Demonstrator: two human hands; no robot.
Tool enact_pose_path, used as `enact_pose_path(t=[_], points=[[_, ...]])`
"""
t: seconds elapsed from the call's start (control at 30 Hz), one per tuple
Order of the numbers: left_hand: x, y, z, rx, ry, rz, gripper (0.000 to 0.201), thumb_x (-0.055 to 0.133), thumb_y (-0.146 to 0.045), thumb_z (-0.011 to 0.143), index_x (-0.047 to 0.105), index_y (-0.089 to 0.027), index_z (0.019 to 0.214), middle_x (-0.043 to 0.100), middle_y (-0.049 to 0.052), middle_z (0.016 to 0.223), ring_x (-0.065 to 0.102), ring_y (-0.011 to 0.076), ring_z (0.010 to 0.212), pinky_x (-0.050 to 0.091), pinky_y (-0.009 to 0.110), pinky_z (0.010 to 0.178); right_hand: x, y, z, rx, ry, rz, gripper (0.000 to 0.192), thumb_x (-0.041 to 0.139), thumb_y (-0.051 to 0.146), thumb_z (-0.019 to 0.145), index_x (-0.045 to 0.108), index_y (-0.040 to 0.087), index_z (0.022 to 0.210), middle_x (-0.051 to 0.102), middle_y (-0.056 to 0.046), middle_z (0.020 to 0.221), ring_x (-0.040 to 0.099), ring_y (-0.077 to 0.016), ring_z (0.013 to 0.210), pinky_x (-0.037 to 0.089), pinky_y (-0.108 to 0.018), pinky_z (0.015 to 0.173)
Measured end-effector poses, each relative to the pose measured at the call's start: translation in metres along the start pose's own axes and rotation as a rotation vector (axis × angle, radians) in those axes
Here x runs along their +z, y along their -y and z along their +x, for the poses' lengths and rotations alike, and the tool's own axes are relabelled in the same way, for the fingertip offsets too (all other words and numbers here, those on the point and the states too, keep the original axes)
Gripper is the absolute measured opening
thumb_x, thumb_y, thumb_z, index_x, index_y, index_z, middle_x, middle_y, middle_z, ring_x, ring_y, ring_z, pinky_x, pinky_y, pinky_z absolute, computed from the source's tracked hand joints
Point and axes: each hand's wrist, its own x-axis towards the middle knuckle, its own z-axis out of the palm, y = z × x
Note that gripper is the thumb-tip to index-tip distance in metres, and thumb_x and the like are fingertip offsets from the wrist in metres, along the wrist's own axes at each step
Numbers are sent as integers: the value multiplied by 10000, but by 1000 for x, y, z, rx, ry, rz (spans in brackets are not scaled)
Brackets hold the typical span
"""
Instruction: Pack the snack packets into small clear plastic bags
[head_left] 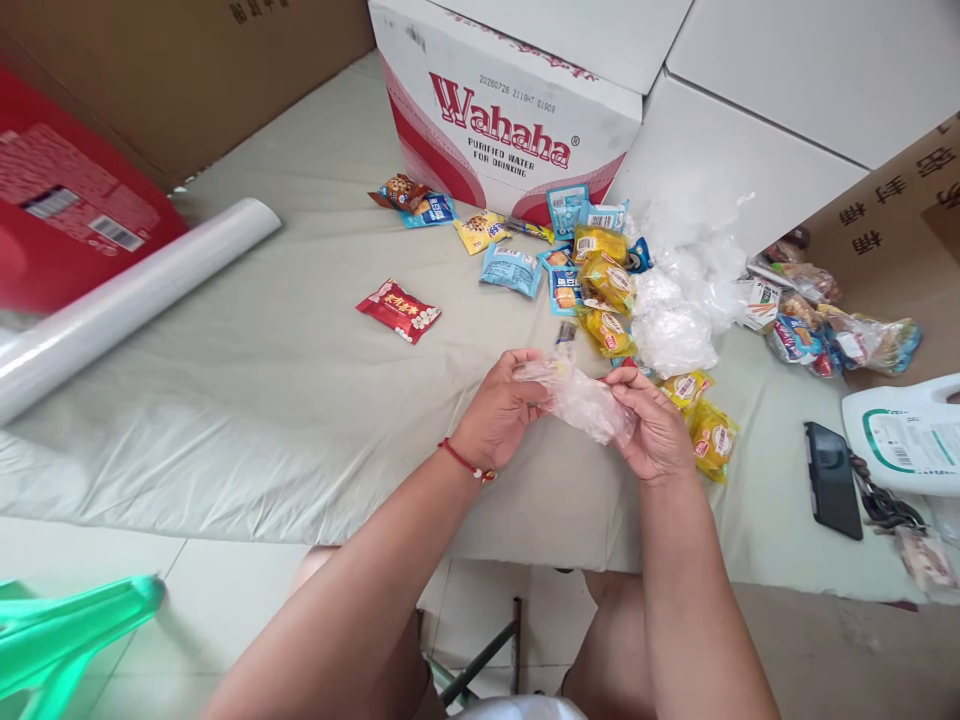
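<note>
Thin, clear and crumpled, the plastic film [589, 400] stretches between both hands, the left hand [501, 412] and right hand [654, 428] each pinching an end, just in from the near edge of the table [300, 400]. Leftward, cloth spreads toward a plastic roll [142, 295], with one red packet [400, 311] on it. Snack packets [607, 280] crowd the right. A Wahaha box [510, 125] stands along the far edge, its contents hidden.

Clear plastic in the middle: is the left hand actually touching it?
Touching. The head view shows the left hand holding the clear plastic by its left end, the thumb lying across it.
</note>
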Motion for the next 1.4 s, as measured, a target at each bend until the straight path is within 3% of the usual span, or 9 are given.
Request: enact_pose_path(t=[0.13,0.23,0.33,0.5,0.73,1.0,1.1,1.2,1.4], points=[[-4,3,10,-5,-121,-31,301,798,-226,632,583,-161,832,616,-14,745,579,107,655,475,245,626,6,-11,-4,-215,71,-483,78,714,309,793,745,250,834,617,0,757,552,-159,678,482,-312,659],[-8,4,16,199,-266,64,259,767,-326,732,566,-185,813,540,-56,680,490,84,591,408,221,575,24,-21,-18,-592,21,-739,139,639,277,868,771,277,912,659,-63,1064,608,-246,1044,479,-436,965],[-7,5,12,462,-375,354,223,694,-392,837,569,-209,818,492,-73,644,426,85,563,362,221,559,46,-33,-34,-708,4,-690,244,594,316,934,715,302,1145,622,-84,1238,556,-271,1217,430,-468,1069],[-1,5,2,500,-280,556,217,719,-391,815,609,-205,828,532,-67,642,437,88,568,355,221,557,49,-42,-31,-579,-140,-567,197,703,385,890,710,270,1049,657,-58,1078,601,-229,1057,476,-380,973],[-6,-12,9,-52,29,191,537,939,-383,513,566,-197,852,571,-51,686,505,95,565,387,232,529,12,-19,-4,-88,-198,150,305,894,367,655,667,228,802,639,41,744,565,-107,629,484,-245,624],[-8,-1,8,582,-333,688,318,702,-45,608,623,-205,871,537,-23,858,472,112,727,416,243,680,12,-21,2,-135,-199,273,251,864,366,729,693,253,875,711,38,815,666,-128,761,566,-282,773],[0,5,0,525,-133,679,84,686,-201,767,604,-202,786,556,-15,786,497,123,711,419,250,667,18,-20,-3,-125,-185,288,249,876,344,709,675,237,810,666,47,718,606,-112,633,539,-264,665],[7,14,-6,350,87,564,228,637,-420,882,591,-198,858,600,-10,763,547,131,713,457,261,681,28,-22,-10,-125,-122,218,256,880,385,695,694,239,794,675,33,735,591,-115,626,510,-260,618],[7,28,-6,346,56,540,294,767,-350,759,585,-197,933,665,23,943,624,156,891,492,278,804,40,-29,-13,-221,-80,4,286,876,361,695,773,239,932,722,0,848,618,-136,740,511,-283,711]])
